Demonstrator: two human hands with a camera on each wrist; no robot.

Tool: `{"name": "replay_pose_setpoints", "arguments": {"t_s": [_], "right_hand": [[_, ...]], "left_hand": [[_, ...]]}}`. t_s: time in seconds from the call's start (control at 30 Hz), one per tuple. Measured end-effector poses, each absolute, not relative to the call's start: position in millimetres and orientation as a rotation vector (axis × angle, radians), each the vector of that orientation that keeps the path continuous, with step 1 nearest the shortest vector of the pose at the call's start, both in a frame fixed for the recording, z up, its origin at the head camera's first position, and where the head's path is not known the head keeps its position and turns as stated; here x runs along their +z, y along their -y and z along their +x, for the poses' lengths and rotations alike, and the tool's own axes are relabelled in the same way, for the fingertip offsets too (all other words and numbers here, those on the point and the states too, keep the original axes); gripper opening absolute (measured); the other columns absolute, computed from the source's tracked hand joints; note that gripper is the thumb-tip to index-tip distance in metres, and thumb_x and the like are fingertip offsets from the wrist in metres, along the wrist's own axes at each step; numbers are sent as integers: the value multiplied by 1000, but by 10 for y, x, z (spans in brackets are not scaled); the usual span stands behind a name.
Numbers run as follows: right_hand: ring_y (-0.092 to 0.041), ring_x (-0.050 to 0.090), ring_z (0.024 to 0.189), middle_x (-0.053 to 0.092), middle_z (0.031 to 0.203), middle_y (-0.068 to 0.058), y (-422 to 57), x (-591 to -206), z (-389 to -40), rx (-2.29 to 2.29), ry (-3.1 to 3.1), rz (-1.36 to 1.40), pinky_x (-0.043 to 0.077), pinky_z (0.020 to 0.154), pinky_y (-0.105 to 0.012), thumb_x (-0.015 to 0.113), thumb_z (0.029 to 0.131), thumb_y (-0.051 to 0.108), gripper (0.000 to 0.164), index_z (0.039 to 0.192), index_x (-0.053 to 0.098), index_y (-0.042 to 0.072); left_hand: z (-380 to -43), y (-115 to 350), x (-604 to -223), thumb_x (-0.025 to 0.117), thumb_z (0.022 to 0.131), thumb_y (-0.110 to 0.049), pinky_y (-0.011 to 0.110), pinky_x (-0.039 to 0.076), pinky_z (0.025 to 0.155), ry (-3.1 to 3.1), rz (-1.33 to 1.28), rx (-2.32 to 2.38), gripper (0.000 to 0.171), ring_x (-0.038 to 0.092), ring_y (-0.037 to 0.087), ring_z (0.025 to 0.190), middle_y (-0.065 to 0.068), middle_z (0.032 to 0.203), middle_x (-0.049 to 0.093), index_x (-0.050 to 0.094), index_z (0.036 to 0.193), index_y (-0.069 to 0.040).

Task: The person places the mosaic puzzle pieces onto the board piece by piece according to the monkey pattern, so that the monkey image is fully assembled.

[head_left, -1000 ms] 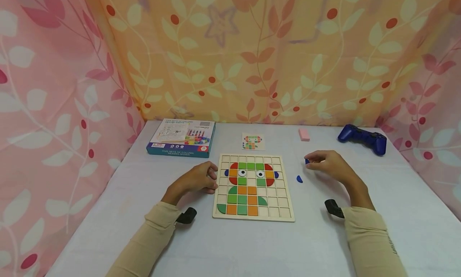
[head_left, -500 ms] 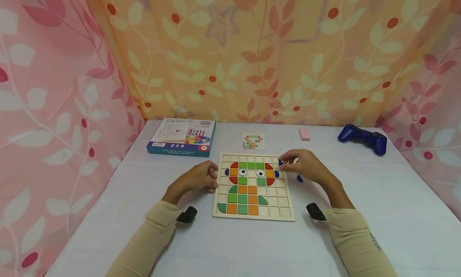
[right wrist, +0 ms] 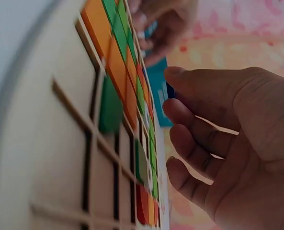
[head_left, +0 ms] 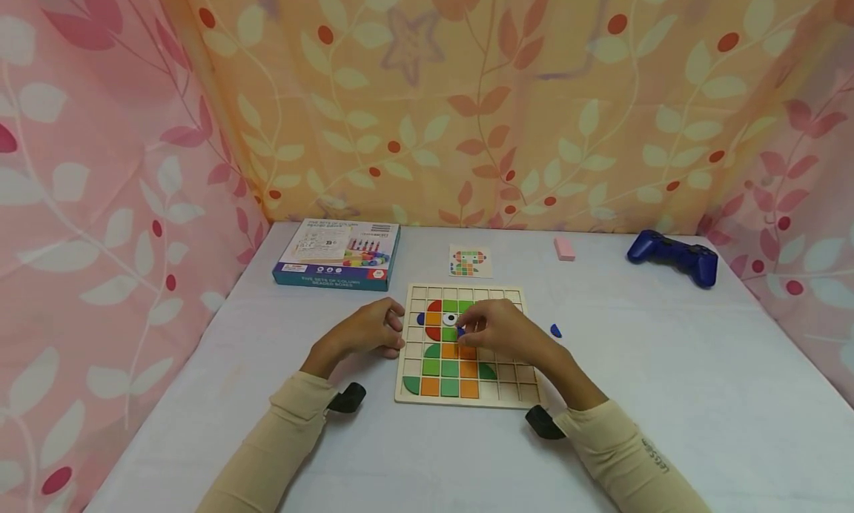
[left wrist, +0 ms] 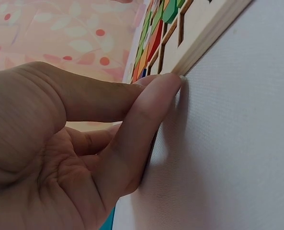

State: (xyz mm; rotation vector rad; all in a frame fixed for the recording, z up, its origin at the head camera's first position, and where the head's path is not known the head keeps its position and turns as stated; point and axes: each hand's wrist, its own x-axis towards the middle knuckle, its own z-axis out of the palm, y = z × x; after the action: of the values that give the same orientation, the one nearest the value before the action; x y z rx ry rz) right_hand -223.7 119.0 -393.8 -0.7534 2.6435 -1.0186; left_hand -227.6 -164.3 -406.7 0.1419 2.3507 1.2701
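Observation:
A wooden grid board (head_left: 508,392) lies at mid-table, bearing a figure of red, orange, green and blue tiles with a round eye tile (head_left: 450,319). My right hand (head_left: 503,329) is over the board's middle, hiding part of the figure's right side. Between its thumb and forefinger it pinches a small blue tile (right wrist: 170,91), mostly covered by the fingers. The left hand (head_left: 365,328) rests beside the board, bent fingers touching its left edge; the left wrist view shows a fingertip (left wrist: 169,82) against the board's side. A loose blue half-round tile (head_left: 556,331) lies right of the board.
Behind the board lies a small card (head_left: 471,261) printed with a similar figure. A flat box (head_left: 336,255) stands at the back left. At the back right are a pink block (head_left: 564,249) and a blue game controller (head_left: 672,258). Patterned curtains (head_left: 427,105) surround the table.
My right hand has carried the blue tile leftward, from the table right of the board to over the board's middle. The left hand has stayed at the board's left edge.

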Motion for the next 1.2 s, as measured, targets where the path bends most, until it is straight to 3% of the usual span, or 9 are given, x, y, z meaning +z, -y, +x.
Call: {"name": "replay_pose_setpoints", "arguments": {"t_s": [0.37,0.73,1.2], "right_hand": [[-16,58,86,65,85,6,-806,-3985,-2010,-1033,-2565,-859,50,70,-25,83,93,21,22,113,82,12],[-12,64,85,75,92,9,-573,-4039,-1986,-1002,-2520,-955,57,75,-23,82,93,18,23,115,81,10],[-11,62,81,72,86,9,-429,-4061,-2008,-909,-2564,-979,55,72,-23,83,93,19,19,110,83,11]], "left_hand": [[-2271,1645,-4027,75,93,-1,26,63,77,-2341,165,1265,56,67,19,84,15,118,60,51,144,-1],[-2264,1643,-4034,73,93,0,27,63,77,-2343,191,1280,54,68,19,83,15,116,60,51,143,1],[-2260,1659,-4059,70,94,1,28,63,79,-2347,193,1281,53,68,20,84,15,117,61,50,143,1]]}}
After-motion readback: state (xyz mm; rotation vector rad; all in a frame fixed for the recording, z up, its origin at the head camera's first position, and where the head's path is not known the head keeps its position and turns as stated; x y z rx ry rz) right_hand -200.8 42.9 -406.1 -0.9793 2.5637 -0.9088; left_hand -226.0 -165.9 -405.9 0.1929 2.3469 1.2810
